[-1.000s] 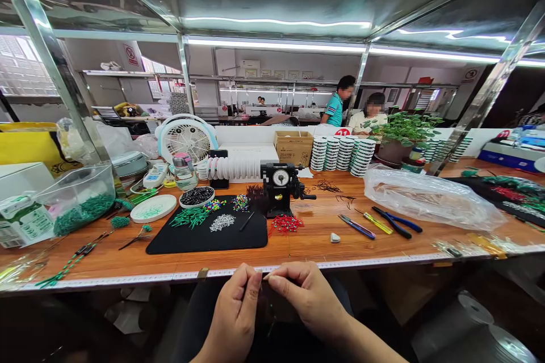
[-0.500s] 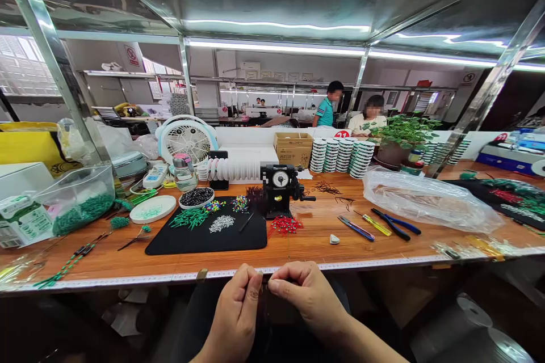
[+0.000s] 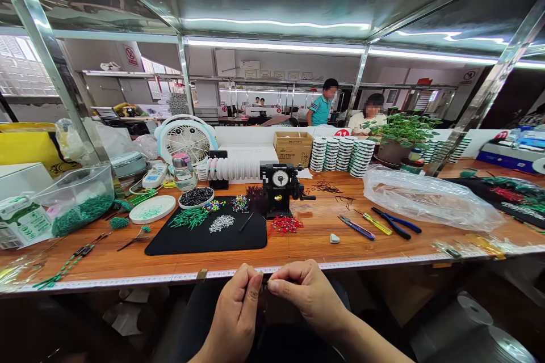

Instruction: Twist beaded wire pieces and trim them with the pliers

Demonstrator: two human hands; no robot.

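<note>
Just in front of the table's edge, my left hand (image 3: 239, 307) and my right hand (image 3: 304, 294) are held close together, thumbs pressed against forefingers. Something very thin, perhaps a line, seems to run between the fingertips, but it is too small to make out. Beyond them a tape measure (image 3: 361, 263) lies along the table edge. A black mat (image 3: 204, 244) carries green tube pieces (image 3: 189, 218), coloured beads (image 3: 240, 203) and small silvery parts (image 3: 222, 223). Red pieces (image 3: 286, 224) lie beside it, below a black winding machine with a dial (image 3: 280, 179).
A cutter (image 3: 356, 227), a yellow-handled screwdriver (image 3: 377, 224) and blue-black pliers (image 3: 395, 222) lie to the right. Behind them is a clear plastic bag (image 3: 430, 201). Spools (image 3: 334, 154) are stacked near a carton (image 3: 293, 148). A fan (image 3: 187, 142) stands at the back left. Two people are beyond the table.
My hands stay nearly in place, with only a slight shift of the right one. In the background, the standing person in the teal shirt has moved a little to the left.
</note>
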